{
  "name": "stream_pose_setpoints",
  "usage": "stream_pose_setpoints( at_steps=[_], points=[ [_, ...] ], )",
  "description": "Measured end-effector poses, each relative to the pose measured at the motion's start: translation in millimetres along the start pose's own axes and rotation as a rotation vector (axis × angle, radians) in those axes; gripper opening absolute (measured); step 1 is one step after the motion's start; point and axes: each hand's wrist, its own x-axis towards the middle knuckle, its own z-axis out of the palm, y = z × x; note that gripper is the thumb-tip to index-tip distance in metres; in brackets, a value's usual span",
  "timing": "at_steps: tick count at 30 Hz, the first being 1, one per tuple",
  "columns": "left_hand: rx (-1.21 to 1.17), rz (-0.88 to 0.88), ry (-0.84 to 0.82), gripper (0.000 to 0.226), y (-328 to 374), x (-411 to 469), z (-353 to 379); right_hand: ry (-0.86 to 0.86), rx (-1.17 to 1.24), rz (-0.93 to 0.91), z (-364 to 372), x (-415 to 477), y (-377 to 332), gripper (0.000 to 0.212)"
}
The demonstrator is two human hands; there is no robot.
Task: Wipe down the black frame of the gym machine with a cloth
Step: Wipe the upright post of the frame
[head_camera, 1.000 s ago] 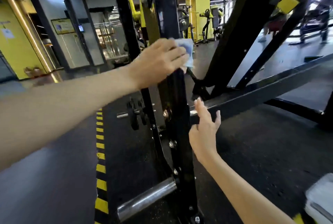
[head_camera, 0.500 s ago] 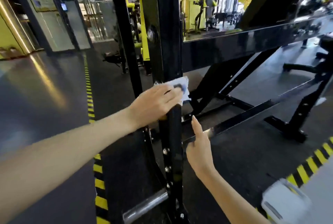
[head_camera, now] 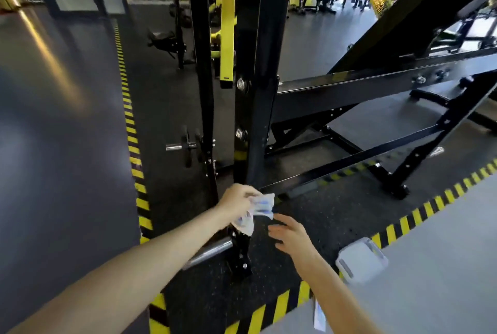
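left hand (head_camera: 236,203) dropped lower, pinching cloth (head_camera: 259,207) | black upright (head_camera: 262,78) runs 12–6 | right hand (head_camera: 291,235) spread

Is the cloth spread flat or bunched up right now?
Bunched: the cloth is crumpled in the left hand, with folds hanging beside the black upright.

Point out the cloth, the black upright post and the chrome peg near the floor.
cloth (head_camera: 262,204): head view, on its bunched white and blue middle.
black upright post (head_camera: 265,70): head view, on its front face above the cross beam.
chrome peg (head_camera: 212,251): head view, on its shiny shaft.
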Motion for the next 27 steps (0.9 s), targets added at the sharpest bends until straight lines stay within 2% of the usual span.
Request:
stream_pose_setpoints(
  at_steps=[2,4,6,8,10,12,13,16,19,20,23,27],
  points=[
    [-0.31,-0.114,-0.01,0.032,11.9,-20.7,-4.5,-0.074,0.065,0.046,-0.9,-16.3,-8.1,0.029],
    [-0.513,-0.181,-0.083,0.031,24.5,-40.5,-7.2,-0.15,0.159,0.029,-5.1,-28.8,-19.5,0.019],
    [-0.677,-0.21,-0.161,0.03,32.4,-57.7,-8.7,-0.188,0.289,0.026,-13.8,-35.5,-24.7,0.027],
    [-0.758,-0.2,-0.151,0.03,41.6,-74.6,-5.1,-0.21,0.369,0.035,-23.1,-42.0,-27.2,0.05],
    [-0.542,-0.158,-0.025,0.034,53.7,-90.1,1.5,-0.227,0.389,0.071,-32.4,-50.9,-32.0,0.077],
    [-0.265,-0.116,0.09,0.042,65.7,-104.8,13.4,-0.211,0.384,0.106,-43.9,-58.6,-33.7,0.08],
    [-0.24,-0.117,0.108,0.045,72.4,-111.0,19.7,-0.222,0.385,0.113,-50.5,-63.3,-34.9,0.079],
    [-0.396,-0.215,0.149,0.043,91.4,-123.7,34.0,-0.225,0.339,0.13,-62.7,-75.6,-38.8,0.075],
    [-0.519,-0.311,0.248,0.038,97.2,-124.9,37.3,-0.009,0.05,0.126,-69.8,-71.6,-40.6,0.062],
    [-0.516,-0.337,0.292,0.038,95.6,-123.8,36.7,0.011,0.04,0.143,-70.6,-69.6,-43.2,0.054],
    [-0.476,-0.384,0.379,0.041,86.0,-121.6,40.2,-0.092,0.084,0.236,-65.4,-65.9,-47.6,0.034],
    [-0.567,-0.346,0.391,0.04,76.6,-113.1,47.6,-0.265,0.184,0.36,-45.5,-60.3,-39.7,0.045]
  ],
)
